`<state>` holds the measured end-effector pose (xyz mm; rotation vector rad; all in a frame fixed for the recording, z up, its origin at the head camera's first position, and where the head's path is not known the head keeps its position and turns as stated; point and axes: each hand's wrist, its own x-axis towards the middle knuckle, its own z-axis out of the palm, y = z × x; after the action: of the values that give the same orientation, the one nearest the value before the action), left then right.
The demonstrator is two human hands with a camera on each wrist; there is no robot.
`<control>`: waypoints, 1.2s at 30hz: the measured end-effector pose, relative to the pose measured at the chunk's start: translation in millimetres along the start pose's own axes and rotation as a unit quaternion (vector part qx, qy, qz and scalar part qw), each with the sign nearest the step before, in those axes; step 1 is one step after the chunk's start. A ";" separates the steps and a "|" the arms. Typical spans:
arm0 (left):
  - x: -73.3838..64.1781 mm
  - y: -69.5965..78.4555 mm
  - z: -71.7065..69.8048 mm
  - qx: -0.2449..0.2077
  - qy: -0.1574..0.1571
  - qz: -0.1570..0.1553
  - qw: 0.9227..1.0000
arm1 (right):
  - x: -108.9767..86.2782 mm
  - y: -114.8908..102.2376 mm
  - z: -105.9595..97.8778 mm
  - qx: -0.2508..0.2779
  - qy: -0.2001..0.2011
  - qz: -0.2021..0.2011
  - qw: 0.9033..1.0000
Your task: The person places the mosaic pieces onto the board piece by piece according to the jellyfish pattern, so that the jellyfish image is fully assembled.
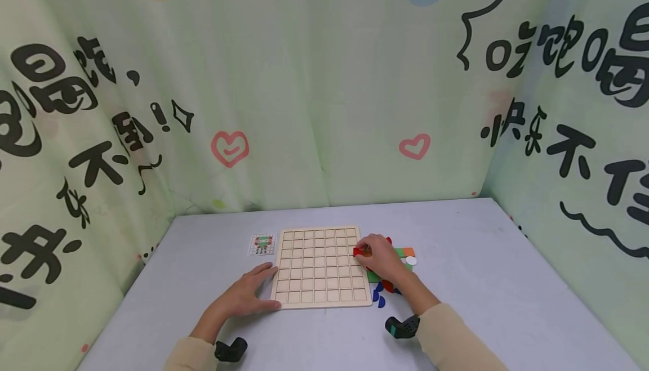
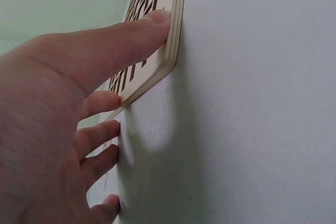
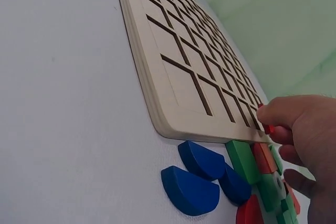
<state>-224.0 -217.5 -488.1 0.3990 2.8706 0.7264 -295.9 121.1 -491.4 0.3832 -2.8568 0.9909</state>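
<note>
A pale wooden grid board (image 1: 320, 265) with rows of square recesses lies flat on the table. My left hand (image 1: 245, 293) rests against the board's left side, fingers spread. In the left wrist view its thumb (image 2: 147, 30) lies on the board's rim near a corner, and the index fingertip touches the edge. My right hand (image 1: 382, 258) pinches a small red block (image 1: 357, 251) at the board's right edge. The right wrist view shows a bit of the red block (image 3: 269, 129) beneath the fingers; the rest of it is hidden.
To the board's right lies a pile of coloured pieces, including blue half-rounds (image 3: 190, 190), a green block (image 3: 242, 161) and a white round piece (image 1: 411, 260). A small picture card (image 1: 262, 244) with a pixel figure sits at the board's upper left. Printed curtains (image 1: 324, 89) surround the table (image 1: 507, 303).
</note>
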 end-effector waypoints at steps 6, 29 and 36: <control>-0.8 1.3 -0.9 -0.005 -0.003 0.003 1.000 | 3.8 3.1 5.9 0.003 0.002 0.001 1.000; -1.0 0.6 0.9 -0.006 -0.008 -0.006 1.000 | 13.2 -1.7 16.3 -0.003 -0.003 0.003 1.000; -0.5 1.3 -0.2 -0.008 -0.007 -0.011 1.000 | 14.7 -3.3 16.4 -0.003 0.010 -0.008 1.000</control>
<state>-223.3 -216.6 -487.3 0.3686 2.8496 0.7381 -309.3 105.4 -499.8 0.3939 -2.8338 0.9763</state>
